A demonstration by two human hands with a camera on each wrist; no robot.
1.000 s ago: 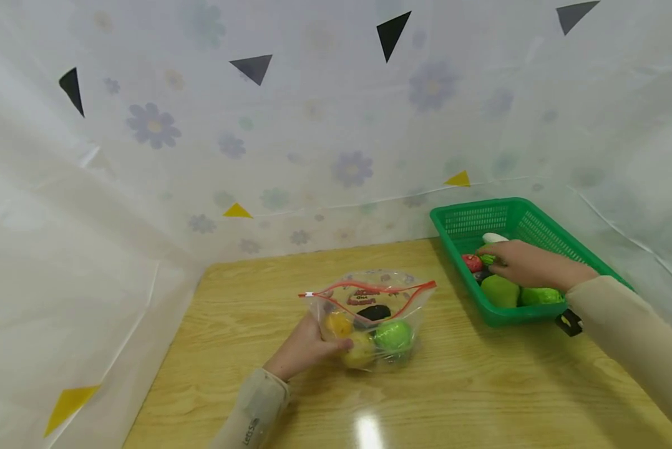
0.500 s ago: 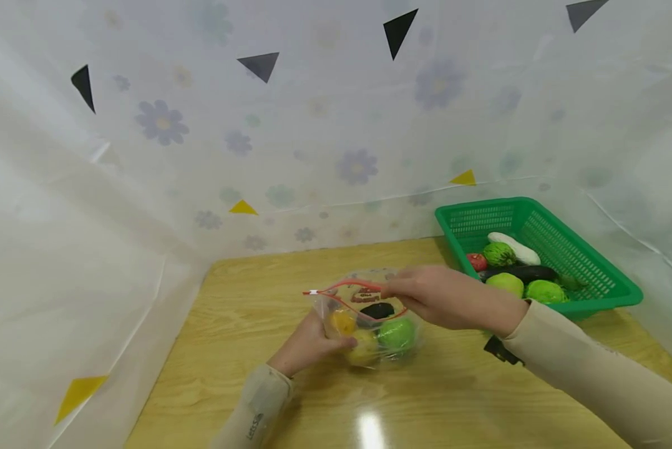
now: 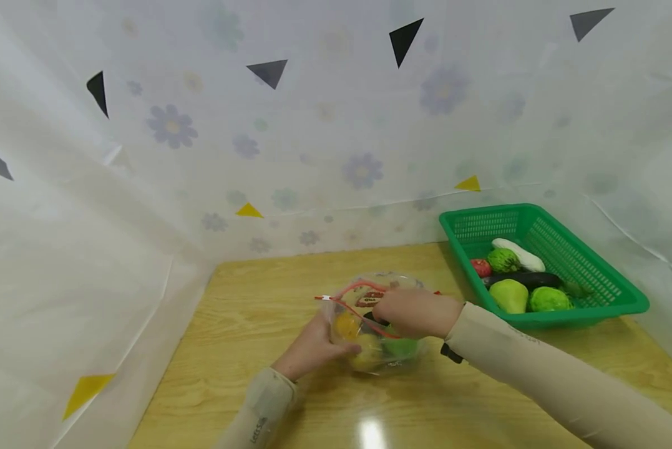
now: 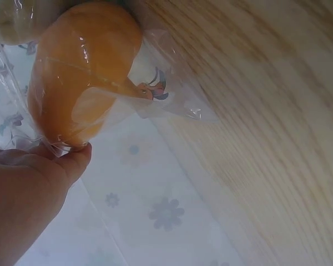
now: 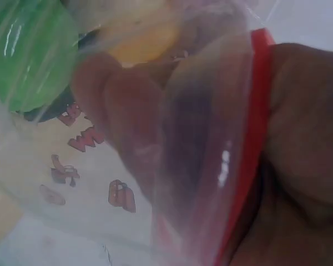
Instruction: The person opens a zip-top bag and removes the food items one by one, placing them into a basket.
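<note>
A clear zip bag (image 3: pixel 382 365) with a red zip strip and white slider stands on the table, its mouth parted. My left hand (image 3: pixel 317 346) grips the bag's left side, thumb in front. Inside are an orange-coloured fruit (image 4: pixel 83 61), a pale yellow fruit (image 3: pixel 368 355), a green round one (image 5: pixel 30 55) and something dark (image 3: pixel 369 319). My right hand (image 3: pixel 417 312) reaches through the mouth, its fingers (image 5: pixel 130 105) seen through the plastic in the right wrist view. A purplish patch shows beside them; whether they hold anything is unclear.
A green basket (image 3: pixel 585 317) at the right holds a white gourd (image 3: pixel 518 252), a striped green vegetable (image 3: pixel 503 260), a red fruit (image 3: pixel 480 267), an eggplant (image 3: pixel 529 279), a pear (image 3: pixel 508 295) and a cabbage (image 3: pixel 549 299). A floral sheet (image 3: pixel 336 125) closes off the table's back and sides.
My right hand has left the basket, moved left to the bag's mouth and gone down inside it. The left hand keeps its grip on the bag.
</note>
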